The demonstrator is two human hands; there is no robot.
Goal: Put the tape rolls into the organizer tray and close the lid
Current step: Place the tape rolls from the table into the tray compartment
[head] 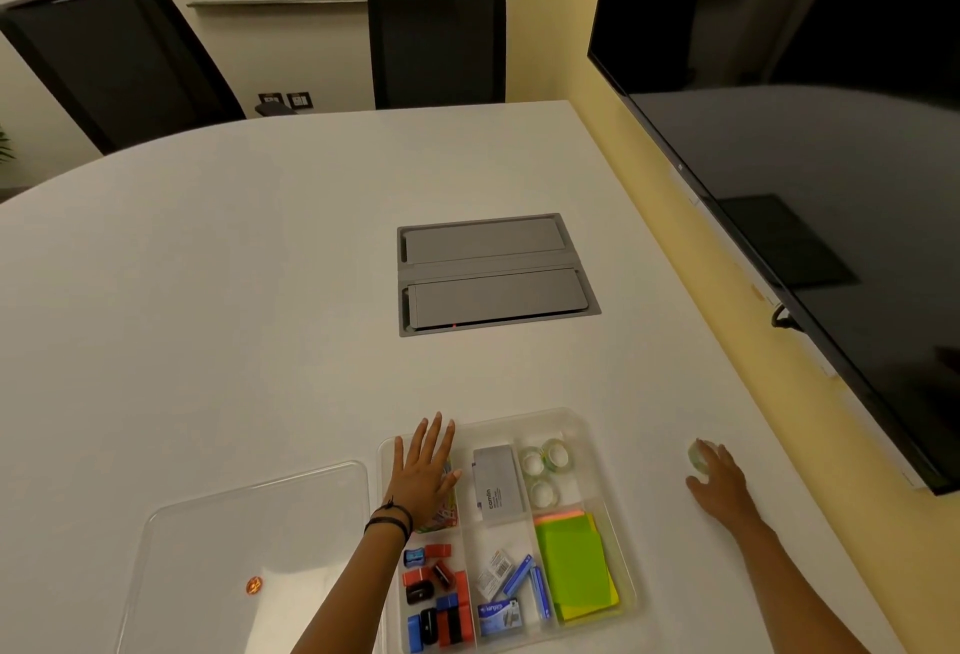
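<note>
Two bare forearms ran up from the bottom edge toward a clear organizer tray [608, 451] that sat on the white table [260, 290]. Its lid [249, 539] lay flat on the table just to the left, off the tray and with a small orange dot on it. Three tape rolls [545, 466] already rested in the tray's far right compartment, beside a grey box [498, 484] in the middle one and above a stack of green sticky notes [574, 565].

One tape roll [697, 456] remained outside, well to the right of the tray on the bare table, and the right hand [719, 484] had its fingers curled loosely around it from the near side; whether it was truly gripped or only touched could not be told.

The roll looked small, round and slick, so a shallow pinch might let it squirt away or roll toward the table's right edge by the wall. The far right compartment also looked nearly full, and a roll dropped on edge could stand proud of the rim and keep the lid from seating.

The left hand [423, 474] lay palm down with fingers spread and straight over the tray's far left compartment, wrist banded with dark cords, apparently steadying the tray and holding nothing. The right arm reached out with its wrist bent slightly inward.
</note>
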